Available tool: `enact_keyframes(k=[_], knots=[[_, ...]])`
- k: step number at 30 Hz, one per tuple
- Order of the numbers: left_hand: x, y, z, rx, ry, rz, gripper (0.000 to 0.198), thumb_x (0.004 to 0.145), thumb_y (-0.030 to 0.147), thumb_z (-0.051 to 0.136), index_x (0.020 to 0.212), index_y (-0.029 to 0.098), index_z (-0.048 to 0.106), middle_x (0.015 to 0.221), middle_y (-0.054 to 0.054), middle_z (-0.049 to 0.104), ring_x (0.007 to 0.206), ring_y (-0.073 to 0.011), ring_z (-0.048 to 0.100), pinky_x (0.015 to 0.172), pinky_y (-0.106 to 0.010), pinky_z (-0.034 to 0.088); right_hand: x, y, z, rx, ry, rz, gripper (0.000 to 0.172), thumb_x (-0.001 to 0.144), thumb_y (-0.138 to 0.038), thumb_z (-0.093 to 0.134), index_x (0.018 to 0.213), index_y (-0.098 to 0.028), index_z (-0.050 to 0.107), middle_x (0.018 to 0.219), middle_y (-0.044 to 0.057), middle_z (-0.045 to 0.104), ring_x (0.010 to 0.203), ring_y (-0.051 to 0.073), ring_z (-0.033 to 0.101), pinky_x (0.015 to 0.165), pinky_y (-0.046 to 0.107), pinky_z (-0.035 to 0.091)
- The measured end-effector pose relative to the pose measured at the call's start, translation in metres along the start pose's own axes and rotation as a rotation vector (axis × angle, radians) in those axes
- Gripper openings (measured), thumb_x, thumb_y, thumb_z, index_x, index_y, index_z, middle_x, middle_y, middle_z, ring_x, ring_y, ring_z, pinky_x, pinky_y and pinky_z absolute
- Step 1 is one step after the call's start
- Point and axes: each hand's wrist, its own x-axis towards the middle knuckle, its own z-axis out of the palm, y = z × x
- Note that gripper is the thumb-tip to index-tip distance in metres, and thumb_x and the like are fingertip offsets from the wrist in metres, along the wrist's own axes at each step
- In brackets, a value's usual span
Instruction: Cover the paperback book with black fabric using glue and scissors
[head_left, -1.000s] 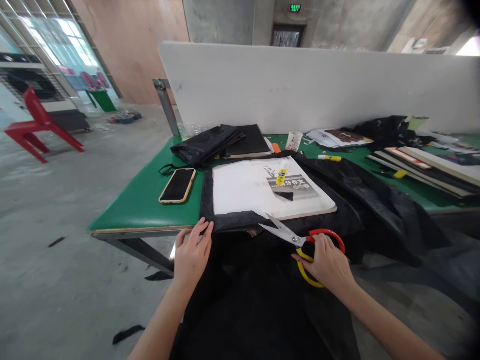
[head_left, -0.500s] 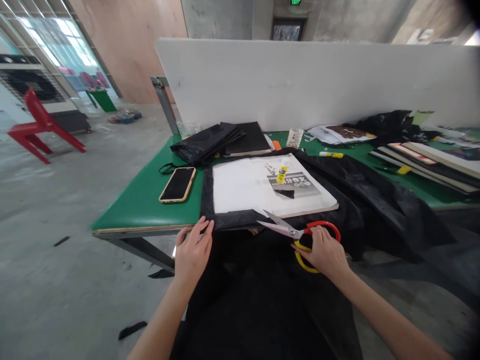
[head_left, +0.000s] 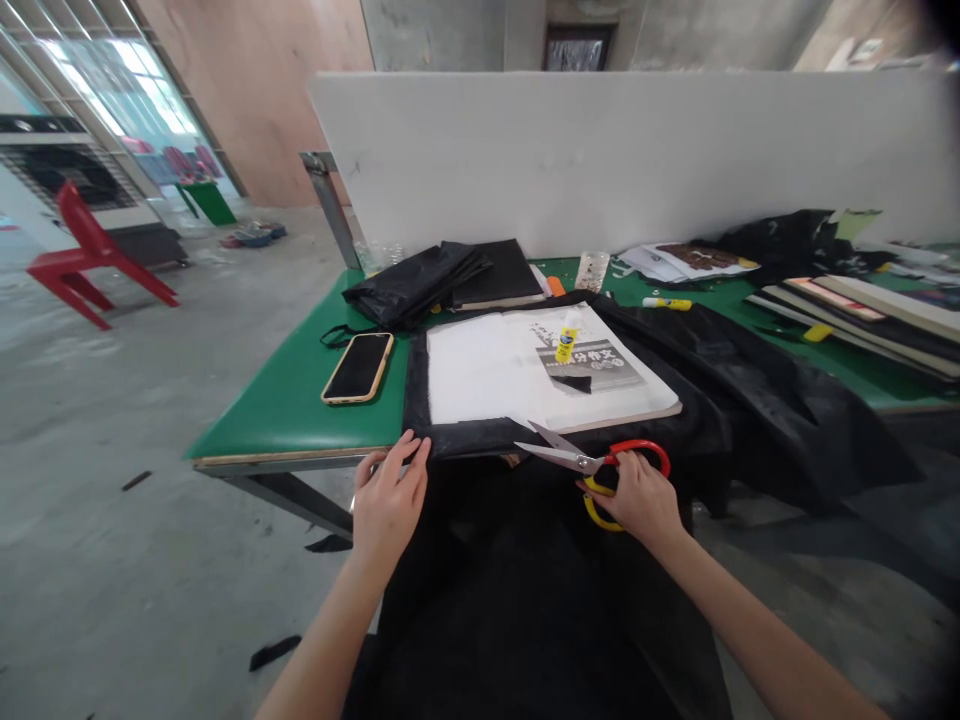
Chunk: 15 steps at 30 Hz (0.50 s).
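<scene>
My left hand (head_left: pixel 388 502) lies flat with fingers spread on the black fabric (head_left: pixel 517 580) where it hangs over the front edge of the green table (head_left: pixel 292 400). My right hand (head_left: pixel 637 497) grips the red and yellow handles of the scissors (head_left: pixel 592 462), whose open blades point left at the fabric edge just below a white board (head_left: pixel 495 375). The board rests on the fabric. On it stand a yellow glue stick (head_left: pixel 566 340) and a grey printed sheet (head_left: pixel 596 365).
A phone (head_left: pixel 358 367) in a tan case lies left of the board. Folded black material (head_left: pixel 420 283) and a black book sit behind it. Stacked boards and papers (head_left: pixel 862 315) fill the right side. A white partition (head_left: pixel 622 160) backs the table. A red chair (head_left: pixel 90 250) stands far left.
My right hand has moved the scissors up and left toward the fabric edge under the board. My left hand has stayed on the fabric.
</scene>
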Motion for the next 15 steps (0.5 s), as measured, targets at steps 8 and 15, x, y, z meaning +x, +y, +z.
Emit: enact_keyframes(k=[8,15], knots=[[0.002,0.002,-0.002,0.018,-0.006,0.0,0.036,0.084,0.008,0.052,0.118,0.018,0.056,0.114,-0.01,0.064,0.11,-0.0208,0.058,0.091,-0.037,0.038,-0.004,-0.011,0.008,0.06,0.023,0.046,0.056,0.08,-0.057,0.052,0.103,-0.006,0.05,0.084,0.013,0.059,0.08,0.025,0.057,0.068,0.033,0.047],[0.003,0.001,-0.003,0.004,-0.015,-0.005,0.036,0.084,0.009,0.052,0.119,0.019,0.056,0.114,-0.009,0.064,0.108,-0.0206,0.059,0.091,-0.037,0.038,-0.012,-0.004,-0.003,0.143,0.031,0.101,0.055,0.076,-0.058,0.056,0.102,-0.01,0.049,0.084,0.011,0.058,0.077,0.022,0.058,0.064,0.03,0.048]])
